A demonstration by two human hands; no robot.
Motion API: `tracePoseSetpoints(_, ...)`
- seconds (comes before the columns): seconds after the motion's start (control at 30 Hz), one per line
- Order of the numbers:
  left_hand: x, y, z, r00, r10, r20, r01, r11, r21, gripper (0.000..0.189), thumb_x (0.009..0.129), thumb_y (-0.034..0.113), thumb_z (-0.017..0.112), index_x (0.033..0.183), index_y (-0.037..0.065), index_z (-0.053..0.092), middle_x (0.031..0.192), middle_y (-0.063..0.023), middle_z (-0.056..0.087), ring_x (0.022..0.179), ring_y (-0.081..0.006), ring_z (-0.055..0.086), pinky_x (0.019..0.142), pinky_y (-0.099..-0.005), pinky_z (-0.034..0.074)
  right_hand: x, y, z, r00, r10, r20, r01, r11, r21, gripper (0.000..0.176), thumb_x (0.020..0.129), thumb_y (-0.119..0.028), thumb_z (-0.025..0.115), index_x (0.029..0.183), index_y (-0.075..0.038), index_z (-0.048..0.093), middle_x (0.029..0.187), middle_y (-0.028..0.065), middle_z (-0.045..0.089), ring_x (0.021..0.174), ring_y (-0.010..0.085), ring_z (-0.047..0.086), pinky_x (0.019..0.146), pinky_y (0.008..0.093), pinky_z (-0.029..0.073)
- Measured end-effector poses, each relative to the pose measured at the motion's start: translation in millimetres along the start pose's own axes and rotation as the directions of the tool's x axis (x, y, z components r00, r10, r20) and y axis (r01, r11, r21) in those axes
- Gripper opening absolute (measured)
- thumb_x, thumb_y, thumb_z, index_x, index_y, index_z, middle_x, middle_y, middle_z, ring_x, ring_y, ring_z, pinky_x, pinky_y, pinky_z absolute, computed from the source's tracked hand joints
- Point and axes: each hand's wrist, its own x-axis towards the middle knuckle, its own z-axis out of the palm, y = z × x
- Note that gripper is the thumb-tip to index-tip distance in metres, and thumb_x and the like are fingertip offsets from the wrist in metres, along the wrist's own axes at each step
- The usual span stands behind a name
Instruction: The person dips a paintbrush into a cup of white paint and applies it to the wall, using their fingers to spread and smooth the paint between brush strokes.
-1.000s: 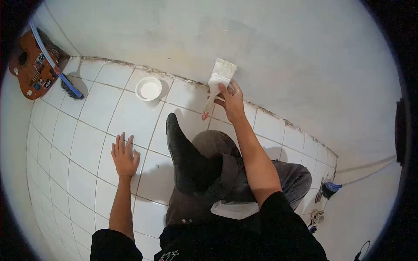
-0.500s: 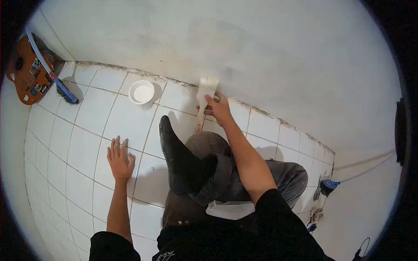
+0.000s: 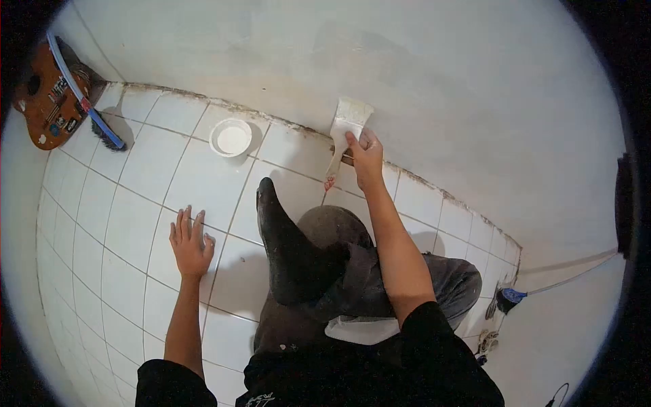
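My right hand (image 3: pixel 367 157) grips a wide flat paintbrush (image 3: pixel 347 124) coated in white, its bristle end up against the lower part of the pale wall (image 3: pixel 461 115). The brush handle points back toward my knee and has a reddish tip. My left hand (image 3: pixel 192 245) rests on the white tiled floor (image 3: pixel 180 176) with its fingers spread and nothing in it. Between the two hands, nearer the wall, stands a small white bowl (image 3: pixel 230 138) with white paint-like stuff inside.
A brown guitar (image 3: pixel 51 98) leans in the left corner, with a blue-handled brush (image 3: pixel 102 125) before it. To the right, another blue brush (image 3: pixel 510 298) stands by the wall. My crossed legs and dark-socked foot (image 3: pixel 288 251) fill the centre. A white object (image 3: pixel 363 330) lies at my lap.
My right hand has moved the paintbrush a little up and to the right along the wall. The view has shifted slightly; my left hand stays on the floor.
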Motion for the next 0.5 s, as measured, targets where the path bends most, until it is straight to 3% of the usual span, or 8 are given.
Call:
tracePoseSetpoints(0.23,0,1,0,1.0,-0.002,0.008,0.002,1.0,-0.018,0.06,0.086,0.018,0.057,0.146,0.019,0.054,0.162,-0.0107,0.041,0.153,-0.0336,0.031,0.125,-0.0559,0.019,11,59,7,0.982,0.188,-0.016,-0.187,0.982,0.033,0.042,0.102,-0.017,0.065,0.134,0.006,0.053,0.112,0.0194,0.07,0.086,0.0257,0.075,0.067,0.0379,0.066)
tracePoseSetpoints(0.33,0,1,1,1.0,0.002,0.008,-0.002,1.0,-0.017,0.061,0.085,0.017,0.057,0.146,0.018,0.054,0.162,-0.0115,0.04,0.153,-0.0342,0.031,0.125,-0.0567,0.02,-14,41,18,0.969,0.242,0.046,-0.241,0.97,-0.035,0.045,0.1,-0.02,0.068,0.133,0.007,0.054,0.114,0.0217,0.069,0.089,0.029,0.074,0.072,0.0389,0.065)
tracePoseSetpoints(0.37,0,1,0,1.0,0.002,0.011,-0.002,1.0,-0.022,0.062,0.085,0.017,0.058,0.147,0.018,0.054,0.161,-0.0118,0.041,0.153,-0.0344,0.031,0.125,-0.057,0.02,18,102,4,0.977,0.21,-0.03,-0.211,0.954,-0.212,0.051,0.096,-0.026,0.072,0.132,0.007,0.055,0.115,0.0223,0.069,0.095,0.0338,0.073,0.079,0.0396,0.061)
tracePoseSetpoints(0.4,0,0,0,1.0,0.0,0.014,0.0,1.0,-0.023,0.062,0.085,0.017,0.058,0.147,0.018,0.054,0.161,-0.0122,0.041,0.152,-0.0346,0.032,0.125,-0.0573,0.02,19,98,2,0.978,0.207,-0.03,-0.209,0.955,-0.21,0.051,0.096,-0.026,0.072,0.132,0.007,0.055,0.115,0.0223,0.069,0.095,0.0338,0.073,0.079,0.0396,0.061)
tracePoseSetpoints(0.47,0,1,-2,1.0,0.012,-0.002,-0.012,1.0,-0.012,0.062,0.084,0.017,0.058,0.147,0.017,0.054,0.161,-0.0126,0.042,0.152,-0.0349,0.032,0.124,-0.0576,0.021,15,74,3,0.993,-0.121,0.008,0.112,0.882,-0.458,0.055,0.093,-0.031,0.075,0.131,0.005,0.056,0.116,0.0215,0.069,0.101,0.0357,0.071,0.084,0.0404,0.058)
tracePoseSetpoints(0.5,1,2,-4,0.999,-0.005,0.038,0.006,1.0,-0.027,0.065,0.084,0.017,0.058,0.148,0.015,0.053,0.162,-0.0137,0.039,0.153,-0.0356,0.03,0.125,-0.0577,0.018,8,52,6,0.992,-0.119,0.038,0.125,0.927,-0.354,0.048,0.096,-0.026,0.073,0.13,0.003,0.056,0.117,0.0181,0.069,0.1,0.0284,0.071,0.082,0.0386,0.059)
